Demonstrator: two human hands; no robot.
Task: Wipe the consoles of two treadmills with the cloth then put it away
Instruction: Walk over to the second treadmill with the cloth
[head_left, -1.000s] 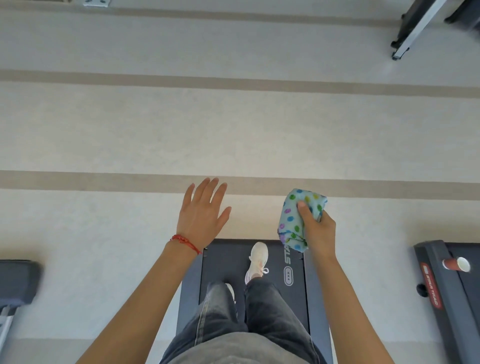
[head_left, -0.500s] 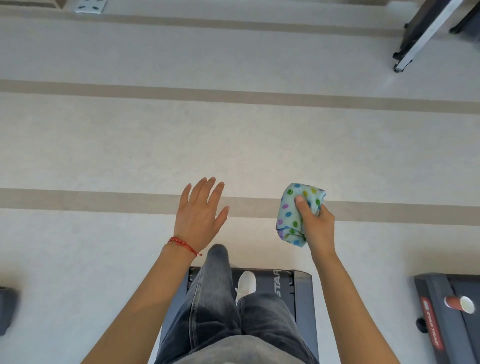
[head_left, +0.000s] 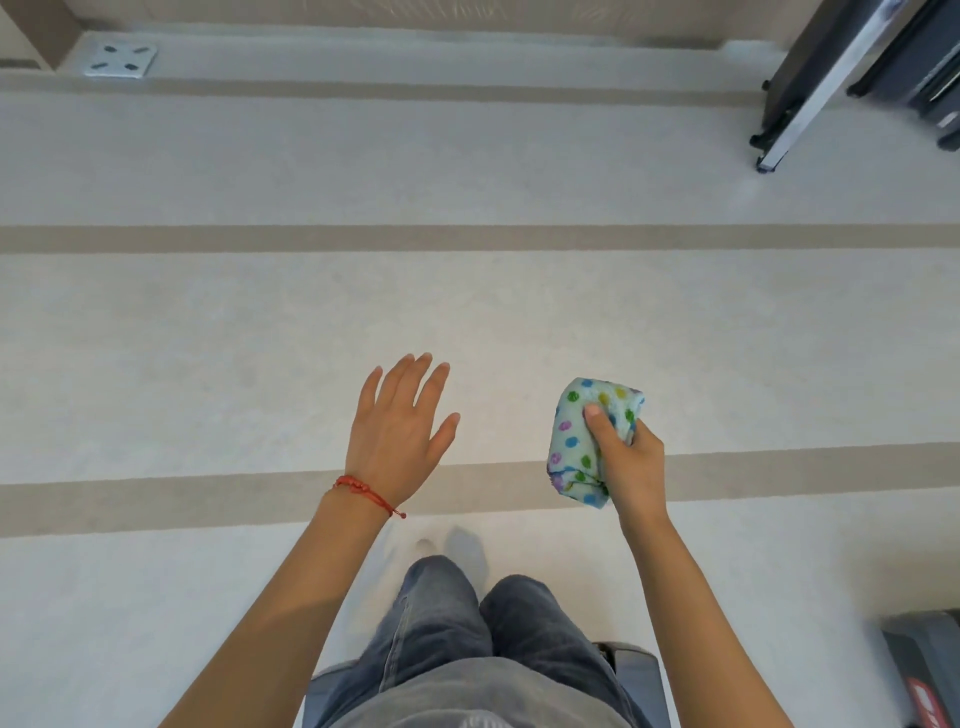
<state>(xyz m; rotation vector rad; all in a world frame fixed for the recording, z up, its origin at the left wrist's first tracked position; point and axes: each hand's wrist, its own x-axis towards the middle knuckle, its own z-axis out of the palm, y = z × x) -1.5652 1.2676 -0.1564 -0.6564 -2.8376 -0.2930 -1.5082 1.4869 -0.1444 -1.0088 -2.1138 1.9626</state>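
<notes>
My right hand (head_left: 631, 465) grips a bunched light-blue cloth (head_left: 576, 441) with coloured dots, held in the air above the pale floor. My left hand (head_left: 397, 431) is held out flat beside it, fingers spread, holding nothing; a red string bracelet circles its wrist. Beneath my legs only the end of a grey treadmill deck (head_left: 636, 670) shows. A second treadmill (head_left: 930, 660) pokes in at the bottom right corner. No console is in view.
Pale carpeted floor with beige stripes (head_left: 467, 236) fills the view. Dark gym equipment with a silver bar (head_left: 810, 98) stands at the top right. A small metal floor plate (head_left: 120, 61) lies at the top left.
I have stepped forward off the treadmill: its deck has slid down and nearly out of view. Both hands keep their poses, the cloth still held.
</notes>
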